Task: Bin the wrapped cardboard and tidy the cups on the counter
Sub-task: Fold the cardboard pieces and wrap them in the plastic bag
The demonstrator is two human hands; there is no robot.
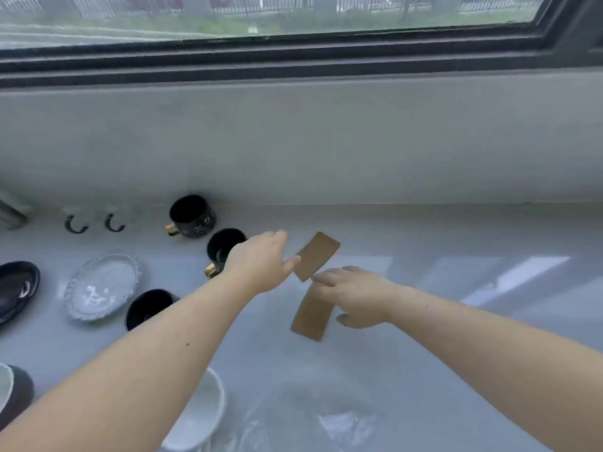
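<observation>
Two brown cardboard strips lie on the pale counter (456, 321). The far cardboard strip (318, 254) sits just right of my left hand (261, 262), whose thumb touches its lower left edge with fingers spread. My right hand (355, 295) rests palm down on the upper end of the near cardboard strip (310, 316), fingers apart. Three black cups with gold handles stand left of my hands: a back cup (192, 215), a middle cup (223, 246) partly behind my left wrist, a front cup (148, 306). Clear plastic wrap (342, 425) lies crumpled at the near edge.
A clear glass dish (102, 287) and a dark plate (16, 288) lie at the left. A white bowl (202, 415) sits under my left forearm, another bowl (13, 393) at the bottom left corner. Two black hooks (94, 223) are by the back wall under the window.
</observation>
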